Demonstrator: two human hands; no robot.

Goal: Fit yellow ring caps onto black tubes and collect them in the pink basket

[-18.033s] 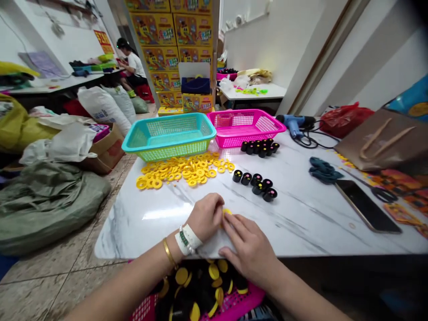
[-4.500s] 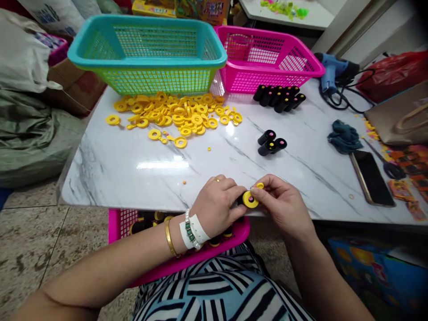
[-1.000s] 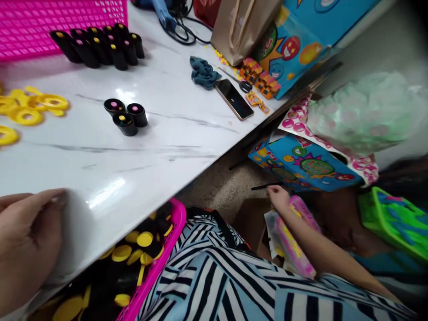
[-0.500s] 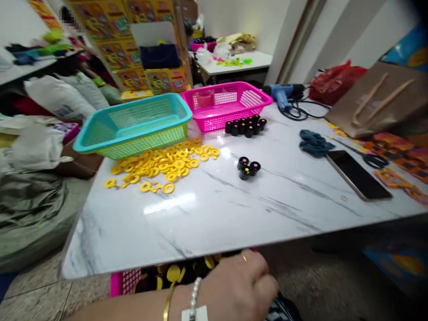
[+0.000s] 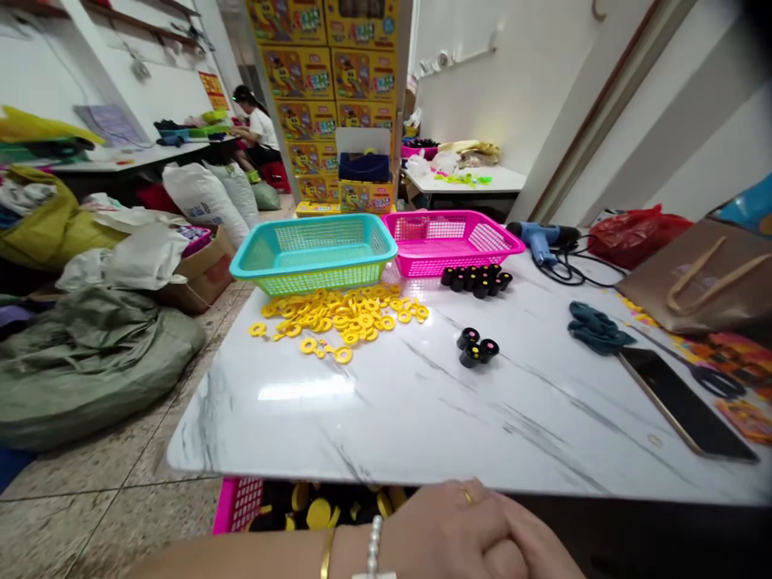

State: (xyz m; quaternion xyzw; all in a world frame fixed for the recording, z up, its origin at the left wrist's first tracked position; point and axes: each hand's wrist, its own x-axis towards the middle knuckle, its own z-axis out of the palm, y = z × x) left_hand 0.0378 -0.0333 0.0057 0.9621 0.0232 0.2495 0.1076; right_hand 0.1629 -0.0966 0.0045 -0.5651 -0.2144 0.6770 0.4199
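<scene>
My left hand (image 5: 446, 527), with a gold ring, a pearl bracelet and a gold bangle, lies in front of the table's near edge. Its fingers are curled, and whatever they may hold is hidden. Against it rests my right hand (image 5: 534, 539), only partly in view, its fingers hidden. Just behind the left wrist, below the tabletop, a pink basket (image 5: 226, 507) holds black and yellow round pieces (image 5: 318, 513). On the marbled white table (image 5: 392, 426) lie a heap of yellow ring-shaped pieces (image 5: 355, 314) and a small cluster of black cylinders (image 5: 472, 354) with pink or yellow centres.
A turquoise basket (image 5: 314, 233) and a pink basket (image 5: 452, 233) stand at the table's back. More black cylinders (image 5: 481, 283) stand before the pink one. Rightward are a blue power tool (image 5: 543, 237), dark cloth (image 5: 597, 328), phone (image 5: 684, 402), scissors (image 5: 717, 380) and paper bag (image 5: 693, 281).
My view has swung left and up, so the tabletop things appear lower and further right. My right hand now shows against the left one. A seated person is now clearer at the back left.
</scene>
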